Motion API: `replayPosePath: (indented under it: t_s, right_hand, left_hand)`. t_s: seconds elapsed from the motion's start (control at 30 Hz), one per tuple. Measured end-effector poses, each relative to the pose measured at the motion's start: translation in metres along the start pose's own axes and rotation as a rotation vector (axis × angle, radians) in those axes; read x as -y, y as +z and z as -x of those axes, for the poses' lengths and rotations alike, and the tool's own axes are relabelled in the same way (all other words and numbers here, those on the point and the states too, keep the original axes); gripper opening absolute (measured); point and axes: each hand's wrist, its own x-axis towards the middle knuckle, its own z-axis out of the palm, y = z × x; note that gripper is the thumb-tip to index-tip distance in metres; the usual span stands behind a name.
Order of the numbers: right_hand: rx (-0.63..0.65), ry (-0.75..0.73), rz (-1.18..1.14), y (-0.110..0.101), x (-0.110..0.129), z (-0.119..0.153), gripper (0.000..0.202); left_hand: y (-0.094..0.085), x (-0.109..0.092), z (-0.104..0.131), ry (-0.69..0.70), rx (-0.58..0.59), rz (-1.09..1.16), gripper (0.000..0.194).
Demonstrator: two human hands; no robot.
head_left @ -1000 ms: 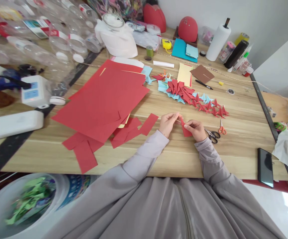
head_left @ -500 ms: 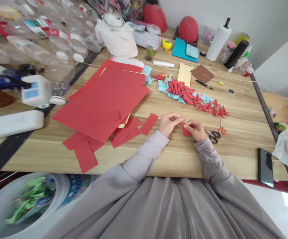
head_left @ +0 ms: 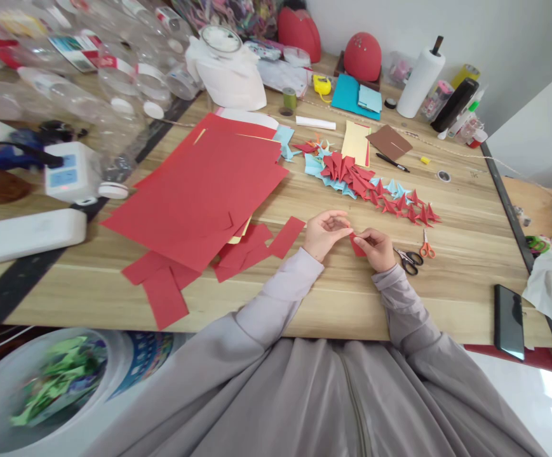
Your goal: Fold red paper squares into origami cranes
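Observation:
Between my hands is a small piece of red paper, partly covered by my fingers. My right hand pinches it between thumb and fingers. My left hand has its thumb and fingertips at the paper's upper left edge, with the other fingers curled. Left of my hands lie loose red paper strips and a stack of large red sheets. Beyond my hands, folded red paper pieces lie in rows with light blue ones. Black-handled scissors rest just right of my right hand, beside small orange scissors.
Clear plastic bottles crowd the table's far left, near a white power adapter. A phone lies at the right front edge. A pen and brown paper lie further back. Below the left edge stands a bin with scraps.
The fingers of my left hand have lifted and loosened a little above the paper, while its thumb stays near the edge. My right hand keeps its pinch. The view has shifted slightly.

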Motion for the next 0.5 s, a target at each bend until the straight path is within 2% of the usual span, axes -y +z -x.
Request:
replayPosePath:
  t_s: [0.13, 0.5]
  right_hand:
    - [-0.013, -0.069, 0.083, 0.0002, -0.0013, 0.0015, 0.023]
    - [-0.008, -0.069, 0.096, -0.0012, -0.0012, 0.0008, 0.021]
  left_hand:
    - [-0.0006, 0.0012, 0.0005, -0.002, 0.007, -0.049, 0.039]
    - [-0.0032, 0.0053, -0.0005, 0.008, -0.023, -0.115, 0.026]
